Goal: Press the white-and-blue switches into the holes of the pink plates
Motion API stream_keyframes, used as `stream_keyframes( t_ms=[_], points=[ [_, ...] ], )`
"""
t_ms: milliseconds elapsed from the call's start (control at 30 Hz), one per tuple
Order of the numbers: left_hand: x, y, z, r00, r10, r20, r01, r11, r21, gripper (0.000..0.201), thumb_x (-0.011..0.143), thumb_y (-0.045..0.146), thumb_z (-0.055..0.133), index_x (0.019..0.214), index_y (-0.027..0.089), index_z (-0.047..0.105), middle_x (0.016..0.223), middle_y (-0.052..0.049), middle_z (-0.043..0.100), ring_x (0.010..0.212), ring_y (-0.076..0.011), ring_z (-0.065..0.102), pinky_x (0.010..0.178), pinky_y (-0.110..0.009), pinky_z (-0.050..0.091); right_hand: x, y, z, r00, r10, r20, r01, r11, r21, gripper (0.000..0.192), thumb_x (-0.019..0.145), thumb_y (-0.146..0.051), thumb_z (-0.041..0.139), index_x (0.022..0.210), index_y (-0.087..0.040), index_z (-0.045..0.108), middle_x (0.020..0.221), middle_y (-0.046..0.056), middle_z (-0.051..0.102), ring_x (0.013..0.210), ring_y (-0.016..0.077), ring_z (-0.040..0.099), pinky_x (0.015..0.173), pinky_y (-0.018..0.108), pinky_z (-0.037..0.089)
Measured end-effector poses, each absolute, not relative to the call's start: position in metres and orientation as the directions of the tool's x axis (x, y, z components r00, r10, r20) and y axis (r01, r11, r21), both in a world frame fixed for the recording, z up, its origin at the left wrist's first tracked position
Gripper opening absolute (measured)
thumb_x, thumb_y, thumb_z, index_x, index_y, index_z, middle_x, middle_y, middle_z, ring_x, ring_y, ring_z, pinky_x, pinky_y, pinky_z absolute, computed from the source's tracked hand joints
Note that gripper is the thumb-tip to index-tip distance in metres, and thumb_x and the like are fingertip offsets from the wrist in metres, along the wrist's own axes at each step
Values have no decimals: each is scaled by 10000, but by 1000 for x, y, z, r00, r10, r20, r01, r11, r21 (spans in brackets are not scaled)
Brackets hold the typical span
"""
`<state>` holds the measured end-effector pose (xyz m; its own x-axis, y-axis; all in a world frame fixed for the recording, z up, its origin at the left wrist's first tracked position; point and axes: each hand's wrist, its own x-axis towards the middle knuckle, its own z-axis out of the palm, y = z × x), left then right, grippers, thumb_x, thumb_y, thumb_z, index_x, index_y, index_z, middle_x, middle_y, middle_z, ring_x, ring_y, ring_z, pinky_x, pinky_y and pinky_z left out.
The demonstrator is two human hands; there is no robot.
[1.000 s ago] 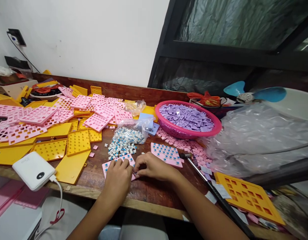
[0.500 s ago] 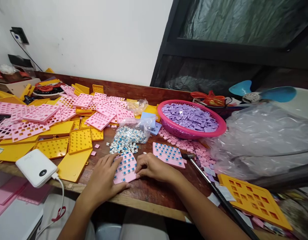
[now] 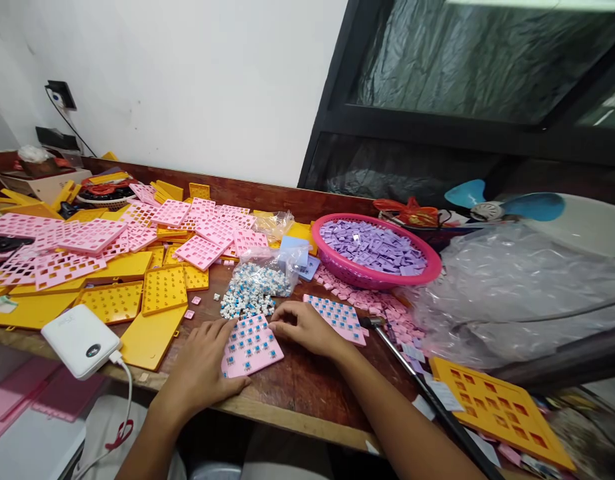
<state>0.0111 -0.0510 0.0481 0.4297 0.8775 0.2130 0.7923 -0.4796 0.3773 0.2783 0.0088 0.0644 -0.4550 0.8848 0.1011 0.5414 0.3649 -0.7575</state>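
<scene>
1. Left hand (image 3: 200, 367) lies flat, fingers spread, bracing pink square plastic plate (image 3: 251, 345) of blue switches on brown wooden bench (image 3: 307, 380).
2. Right hand (image 3: 302, 327) curled, fingertips at plate's far edge; whether it pinches anything, cannot tell.
3. Loose blue-white switch pile (image 3: 247, 301) just beyond, near for picking.

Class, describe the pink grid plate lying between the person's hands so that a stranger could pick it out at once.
Start at the round pink basket of lilac pieces, then come toward the wooden bench's near edge. Between the left hand and right hand lies a pink plate. Unlike the empty pink plates stacked far left, its holes hold blue-topped switches.
</scene>
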Motion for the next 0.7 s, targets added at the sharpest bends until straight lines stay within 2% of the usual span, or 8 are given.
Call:
stream_keyframes(
  t_ms=[67,133,233,300,400,500,567,700],
  points=[
    [11,-49,44,414,869,270,772,-493,402,821,671,443,804,1403,205,516,1354,-138,599,1223,-357,537,1041,-489,439,276,9,61,-433,898,85,590,353,-726,275,900,-427,708,901,-154,747,812,36,706,729,164,611,645,261,426],
    [11,-48,42,397,850,345,744,-519,422,832,634,411,815,1385,205,520,1334,-136,598,1215,-358,538,1039,-500,453,275,8,59,-434,899,55,572,322,-754,322,889,-453,719,1012,-155,720,780,18,677,685,147,587,602,247,411],
    [10,-50,44,370,812,451,706,-561,432,839,640,383,807,1399,208,494,1354,-137,575,1253,-360,511,1072,-513,446,274,3,61,-427,904,-19,422,181,-889,648,831,-498,773,1344,-180,536,919,17,670,636,117,574,522,218,414],
    [11,-50,45,351,793,499,689,-579,436,835,673,378,796,1421,205,466,1383,-145,550,1292,-362,483,1099,-523,431,272,-1,65,-489,865,-110,283,38,-958,791,808,-512,790,1438,-218,412,1023,33,670,614,107,594,470,201,424],
    [13,-49,44,330,779,533,651,-597,469,835,713,369,790,1452,218,433,1420,-148,518,1336,-359,457,1132,-536,410,267,-6,70,-592,782,-196,153,-129,-980,719,843,-512,757,1407,-233,408,962,24,698,579,113,631,430,183,444],
    [18,-46,38,256,819,513,600,-551,580,829,749,380,797,1471,247,412,1525,-147,421,1430,-362,385,1180,-566,352,263,-7,72,-566,811,-150,52,-147,-988,664,857,-496,753,1366,-221,428,887,10,703,554,113,648,436,177,475],
    [22,-45,34,155,877,455,515,-465,720,881,777,411,794,1517,262,339,1592,-150,347,1482,-362,332,1197,-580,325,261,-7,71,-525,847,-88,-21,-116,-993,655,851,-493,765,1348,-219,438,908,16,702,547,106,650,448,181,496],
    [31,-45,33,83,961,263,119,-271,955,916,895,436,686,1585,280,104,1572,-163,420,1401,-304,495,1123,-495,454,255,-9,68,-500,865,-35,-95,-95,-991,685,825,-492,796,1350,-248,429,987,31,697,563,109,663,458,192,520]
  ],
)
